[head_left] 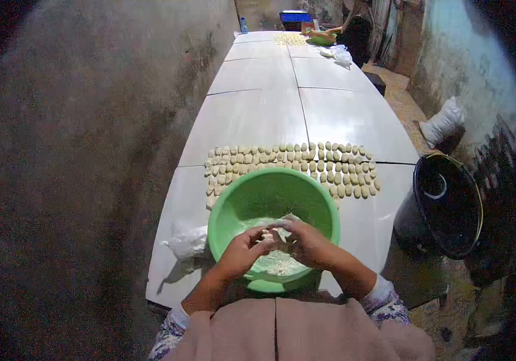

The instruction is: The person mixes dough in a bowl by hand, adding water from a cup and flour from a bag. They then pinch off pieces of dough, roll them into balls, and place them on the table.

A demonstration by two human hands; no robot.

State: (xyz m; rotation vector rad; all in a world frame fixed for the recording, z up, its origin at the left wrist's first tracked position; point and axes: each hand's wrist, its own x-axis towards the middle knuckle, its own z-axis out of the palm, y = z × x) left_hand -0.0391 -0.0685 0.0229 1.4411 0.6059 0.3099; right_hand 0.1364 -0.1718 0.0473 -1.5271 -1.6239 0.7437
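Note:
My left hand and my right hand are close together over a green basin, fingers curled towards each other. A small pale lump of dough shows between their fingertips, partly hidden by them. White flour dusts my fingers and lies in the bottom of the basin, with crumbly flour below my hands. Behind the basin, several rows of small oval dough pieces lie on the white tabletop.
A white plastic bag touches the basin's left side. To the right stands a large black bucket. A white sack leans near the right wall. At the far end, a person works beside more dough pieces.

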